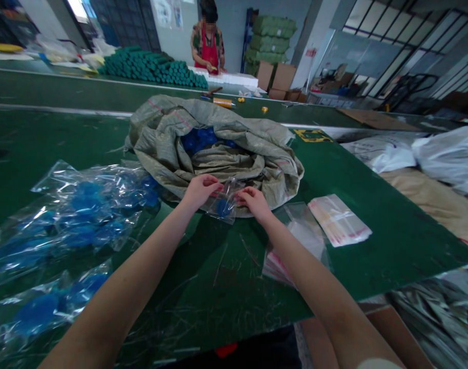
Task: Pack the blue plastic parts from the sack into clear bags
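Note:
Between my two hands is a clear plastic bag [230, 190] with a round blue piece [223, 207] in its lower part. My left hand [201, 190] pinches the bag's left side near the top. On the other side, my right hand [254, 201] grips its right edge with bent fingers. Directly behind them lies a large grey-green woven sack [160, 138], its mouth folded back. More blue pieces [199, 139] show inside the sack. Stacked clear bags [306, 238] lie under my right forearm, and another bundle of flat bags [339, 220] is to their right.
Bagged blue pieces [87, 200] are heaped on the green table [203, 307] at left. Across the far bench [149, 95], a person in a red apron [208, 54] stands by piled green rolls [149, 66]. White and tan sacks [429, 189] lie beyond the table's right edge.

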A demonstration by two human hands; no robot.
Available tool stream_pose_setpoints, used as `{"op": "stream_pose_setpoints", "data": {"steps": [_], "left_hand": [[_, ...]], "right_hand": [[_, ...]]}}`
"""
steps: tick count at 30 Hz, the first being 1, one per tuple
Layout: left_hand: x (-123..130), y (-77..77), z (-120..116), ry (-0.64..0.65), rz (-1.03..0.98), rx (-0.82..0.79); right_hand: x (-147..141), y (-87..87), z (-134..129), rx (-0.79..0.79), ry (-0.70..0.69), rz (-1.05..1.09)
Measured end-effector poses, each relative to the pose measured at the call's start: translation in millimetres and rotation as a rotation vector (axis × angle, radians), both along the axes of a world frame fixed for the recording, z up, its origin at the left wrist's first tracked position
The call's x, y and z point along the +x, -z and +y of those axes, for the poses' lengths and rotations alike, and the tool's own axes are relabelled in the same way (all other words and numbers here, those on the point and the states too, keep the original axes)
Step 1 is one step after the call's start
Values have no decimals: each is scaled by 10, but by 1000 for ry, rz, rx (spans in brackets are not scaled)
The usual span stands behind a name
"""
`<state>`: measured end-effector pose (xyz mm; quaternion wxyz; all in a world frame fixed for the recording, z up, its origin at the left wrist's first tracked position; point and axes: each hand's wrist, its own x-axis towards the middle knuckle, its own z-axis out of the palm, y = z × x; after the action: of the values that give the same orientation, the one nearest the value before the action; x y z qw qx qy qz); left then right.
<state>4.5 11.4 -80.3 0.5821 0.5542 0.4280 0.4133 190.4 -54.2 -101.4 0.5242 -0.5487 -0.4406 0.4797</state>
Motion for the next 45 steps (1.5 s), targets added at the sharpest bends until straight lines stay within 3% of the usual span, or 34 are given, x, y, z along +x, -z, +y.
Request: {"op": "stream_pose_setpoints", "data": {"steps": [6,11,13,17,19,22,26,32,40,45], "left_hand": [[22,56,-5,31,103,102],[21,82,13,-133,168,75],[7,54,-11,-182,261,137],[61,-70,-132,-201,510,650],[162,-145,-190,-104,572,897],[355,-232,-218,84,690,1089],[522,-275,-177,158,859,1151],[534,-282,-147,170,929,1203],[501,-358,-165,230,1044,1409],[500,-358,-159,207,1044,1410]], "right_hand": [[-4,-5,67,41,42,16],[15,-11,85,47,125,-25],[19,-17,79,55,162,-2],[17,-27,64,103,129,70],[20,-22,64,123,112,75],[40,7,71,140,117,23],[90,80,83,186,120,-28],[141,158,102,212,134,-102],[151,82,59,231,99,-131],[135,28,18,221,103,-203]]}}
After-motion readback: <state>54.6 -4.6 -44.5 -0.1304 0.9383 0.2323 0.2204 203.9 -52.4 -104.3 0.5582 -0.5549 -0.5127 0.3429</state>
